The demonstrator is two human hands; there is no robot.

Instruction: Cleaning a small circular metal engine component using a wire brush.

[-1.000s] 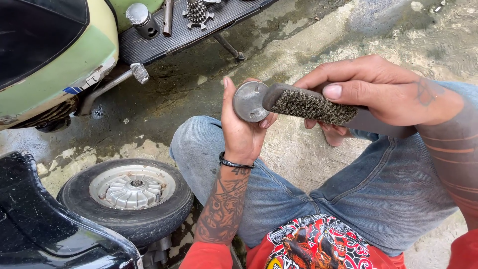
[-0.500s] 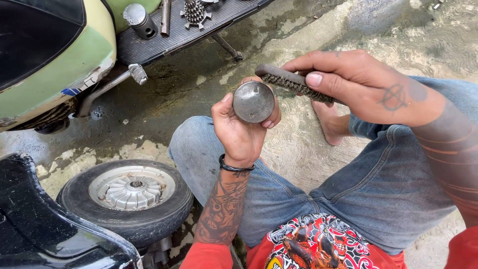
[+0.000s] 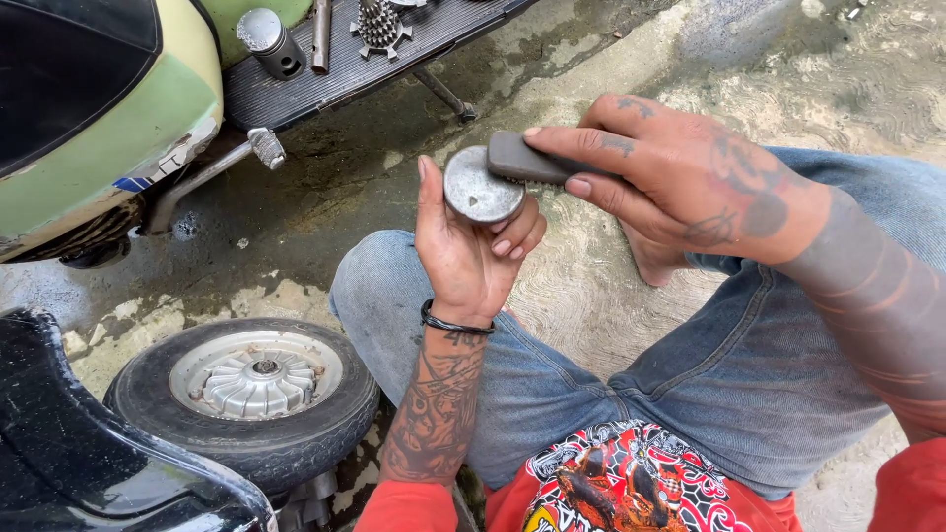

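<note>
Just above the centre of the frame, the left hand (image 3: 468,251) is gripping a round grey metal part, likely a piston (image 3: 483,185), with the thumb rising along its left edge and the curled fingers supporting it from the lower right, so its flat, worn crown is facing the camera. The right hand (image 3: 680,182), coming in from the right of the frame, is pinching the dark handle of a wire brush (image 3: 527,160) between thumb and fingers; the brush is lying across the upper right edge of the piston and touching it. The bristles are hidden from this angle.

Both hands are hovering over the person's lap, above a knee in blue jeans (image 3: 552,384) and wet, cracked concrete ground (image 3: 631,59). A black bracelet (image 3: 455,323) is circling the left wrist.

In the lower left of the frame, a small scooter wheel (image 3: 246,394) with a silver hub is lying flat on the ground, beside a black body panel (image 3: 89,463). In the upper left, a pale green scooter (image 3: 108,128) is standing, and on its ribbed black floorboard (image 3: 325,84) a second piston (image 3: 268,41), a metal rod (image 3: 321,34) and a toothed gear cluster (image 3: 378,28) are resting near one another.
</note>
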